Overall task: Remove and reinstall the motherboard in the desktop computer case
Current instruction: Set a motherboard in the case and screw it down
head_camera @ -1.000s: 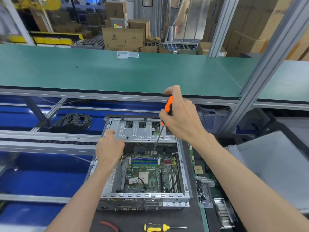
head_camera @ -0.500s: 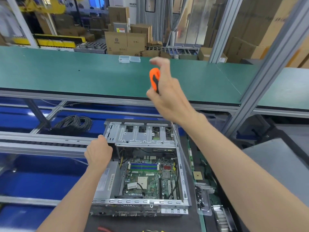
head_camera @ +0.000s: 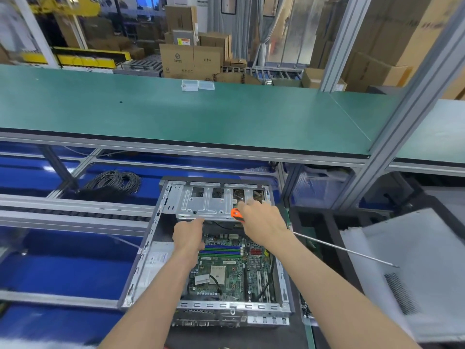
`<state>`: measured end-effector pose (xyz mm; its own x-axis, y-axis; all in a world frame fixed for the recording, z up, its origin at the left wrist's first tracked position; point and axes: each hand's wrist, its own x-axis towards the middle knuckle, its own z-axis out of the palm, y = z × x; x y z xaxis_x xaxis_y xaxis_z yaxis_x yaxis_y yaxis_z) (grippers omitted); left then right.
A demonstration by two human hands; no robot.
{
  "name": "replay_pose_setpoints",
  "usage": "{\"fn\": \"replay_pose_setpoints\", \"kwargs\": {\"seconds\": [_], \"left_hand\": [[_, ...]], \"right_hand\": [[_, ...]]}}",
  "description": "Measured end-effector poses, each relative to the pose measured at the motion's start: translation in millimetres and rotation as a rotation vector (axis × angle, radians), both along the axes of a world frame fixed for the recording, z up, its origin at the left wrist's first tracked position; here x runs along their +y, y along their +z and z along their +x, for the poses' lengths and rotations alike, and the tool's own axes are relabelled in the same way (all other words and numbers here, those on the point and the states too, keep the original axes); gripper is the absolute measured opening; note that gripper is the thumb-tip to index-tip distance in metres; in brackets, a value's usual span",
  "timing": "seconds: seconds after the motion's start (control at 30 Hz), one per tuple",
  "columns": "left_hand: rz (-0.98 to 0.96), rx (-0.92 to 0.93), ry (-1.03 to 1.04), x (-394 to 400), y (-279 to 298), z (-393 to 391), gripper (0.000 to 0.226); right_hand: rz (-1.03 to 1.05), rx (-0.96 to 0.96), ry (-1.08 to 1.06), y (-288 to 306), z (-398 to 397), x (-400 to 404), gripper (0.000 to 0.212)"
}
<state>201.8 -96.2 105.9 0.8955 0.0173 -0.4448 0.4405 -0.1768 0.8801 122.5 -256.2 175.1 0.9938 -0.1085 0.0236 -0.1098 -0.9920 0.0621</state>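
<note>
An open desktop computer case (head_camera: 148, 250) lies flat on the near, lower level of the workbench, its open side up; the green motherboard (head_camera: 226, 273) sits inside it, filling the right and middle of the case floor, with blue and green memory slots (head_camera: 222, 250) across its far part and a pale square socket (head_camera: 218, 272) near its middle; a grey metal drive bracket (head_camera: 203, 201) spans the far end of the case above the board.

The left hand (head_camera: 188, 235) reaches in over the far left corner of the motherboard, fingers loosely curled with the index finger stretched toward the lower edge of the bracket; whether it touches the metal I cannot tell, and it holds nothing that shows.

The right hand (head_camera: 261, 222) hovers over the far right of the case, fingers wrapped round the orange handle of a screwdriver (head_camera: 236, 214); the long thin shaft runs out to the right and nearer, its tip over a pale grey panel (head_camera: 415, 260) lying to the right of the case.

To the left and farther off, a coil of black cable (head_camera: 113, 183) rests on the blue lower surface; on the raised green shelf (head_camera: 176, 114) beyond, two small clear plastic boxes (head_camera: 197, 85) sit side by side at its far edge; cardboard cartons (head_camera: 191, 59) stand stacked behind.
</note>
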Motion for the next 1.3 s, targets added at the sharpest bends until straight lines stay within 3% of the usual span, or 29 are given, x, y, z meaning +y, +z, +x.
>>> {"fn": "replay_pose_setpoints", "kwargs": {"seconds": [0.13, 0.23, 0.4, 0.57, 0.87, 1.03, 1.3], "left_hand": [[-0.286, 0.174, 0.105, -18, -12, 9, 0.033], [-0.363, 0.168, 0.143, -28, -21, 17, 0.038], [-0.332, 0.117, 0.228, -37, -31, 23, 0.042], [-0.371, 0.118, 0.206, -35, -30, 25, 0.004], [-0.265, 0.123, 0.041, -43, -33, 37, 0.021], [-0.189, 0.125, -0.077, -56, -29, 46, 0.011], [-0.050, 0.067, -0.220, -83, -26, 49, 0.012]], "right_hand": [[0.010, 0.032, -0.120, -30, -6, -16, 0.018], [0.017, 0.069, -0.145, -44, -6, -22, 0.033], [-0.001, 0.081, -0.137, -46, 3, -26, 0.036], [-0.045, 0.093, -0.115, -46, 5, -30, 0.040], [-0.070, 0.076, -0.110, -48, -14, -34, 0.043], [-0.108, 0.070, -0.102, -48, -29, -34, 0.049], [-0.032, 0.046, -0.163, -45, -38, -29, 0.049]]}}
